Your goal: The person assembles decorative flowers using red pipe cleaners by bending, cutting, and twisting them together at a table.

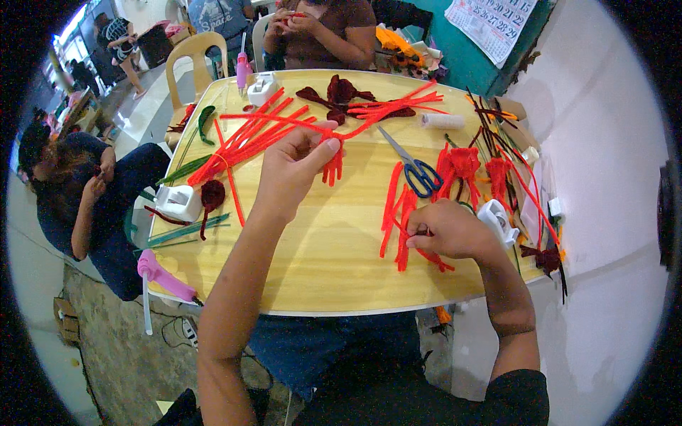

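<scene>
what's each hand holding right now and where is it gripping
Left hand pinches a bundle of red pipe cleaners at its bound top. Right hand pinches folded red pipe cleaners near their right ends.

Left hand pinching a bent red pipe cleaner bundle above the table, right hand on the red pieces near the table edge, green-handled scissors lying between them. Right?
Nearly. In the head view the scissors have blue handles, not green. The rest holds: the left hand pinches the bent red pipe cleaner bundle, and the right hand rests on the red pieces.

Craft room with a pale wooden worktop (320, 270)

Teal wall (469, 64) at one o'clock bears a calendar (497, 21); cream plastic chair (195, 53) at eleven; daylight from ten; white wall (604, 213) at three.
</scene>
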Motion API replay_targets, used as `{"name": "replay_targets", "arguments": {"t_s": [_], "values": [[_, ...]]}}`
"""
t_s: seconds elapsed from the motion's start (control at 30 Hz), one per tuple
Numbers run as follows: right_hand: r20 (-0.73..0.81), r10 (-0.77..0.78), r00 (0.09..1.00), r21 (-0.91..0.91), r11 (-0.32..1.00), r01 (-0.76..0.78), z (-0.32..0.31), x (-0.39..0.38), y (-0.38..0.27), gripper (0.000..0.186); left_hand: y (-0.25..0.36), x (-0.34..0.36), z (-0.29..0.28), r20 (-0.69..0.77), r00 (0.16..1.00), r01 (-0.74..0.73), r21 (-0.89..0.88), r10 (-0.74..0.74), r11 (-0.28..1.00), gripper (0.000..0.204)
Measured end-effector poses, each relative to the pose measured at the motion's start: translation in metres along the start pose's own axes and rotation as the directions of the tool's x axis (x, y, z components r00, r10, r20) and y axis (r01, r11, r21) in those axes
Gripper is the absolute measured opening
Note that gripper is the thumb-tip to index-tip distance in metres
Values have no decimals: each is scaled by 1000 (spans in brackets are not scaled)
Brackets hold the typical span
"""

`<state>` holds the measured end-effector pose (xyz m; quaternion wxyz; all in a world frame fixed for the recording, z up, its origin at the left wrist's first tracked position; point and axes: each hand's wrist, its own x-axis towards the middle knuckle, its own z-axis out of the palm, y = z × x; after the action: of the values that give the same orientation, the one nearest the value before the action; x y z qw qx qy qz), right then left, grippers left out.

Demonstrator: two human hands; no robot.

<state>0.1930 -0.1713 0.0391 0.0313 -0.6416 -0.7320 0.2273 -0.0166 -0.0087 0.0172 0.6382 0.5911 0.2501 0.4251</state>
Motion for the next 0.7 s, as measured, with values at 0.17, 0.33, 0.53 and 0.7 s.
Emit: {"name": "replay_targets", "arguments": {"t_s": [0.17, 0.33, 0.53, 0.7], "values": [[-144, 18, 989, 397, 917, 41, -17, -3, -4, 22, 1, -3, 2, -41, 998, -53, -9, 53, 999, 24], [-453, 47, 890, 472, 860, 195, -27, 26, -25, 19, 1, -4, 5, -25, 996, -79, 95, 82, 992, 25], [-704, 53, 708, 403, 851, 336, -22, 73, -36, 19, -7, -4, 8, 28, 990, -139, 39, 138, 990, 24], [-783, 63, 619, 375, 842, 388, -19, 78, -49, 19, -3, -8, 10, 82, 974, -212, 22, 210, 977, 25]]}}
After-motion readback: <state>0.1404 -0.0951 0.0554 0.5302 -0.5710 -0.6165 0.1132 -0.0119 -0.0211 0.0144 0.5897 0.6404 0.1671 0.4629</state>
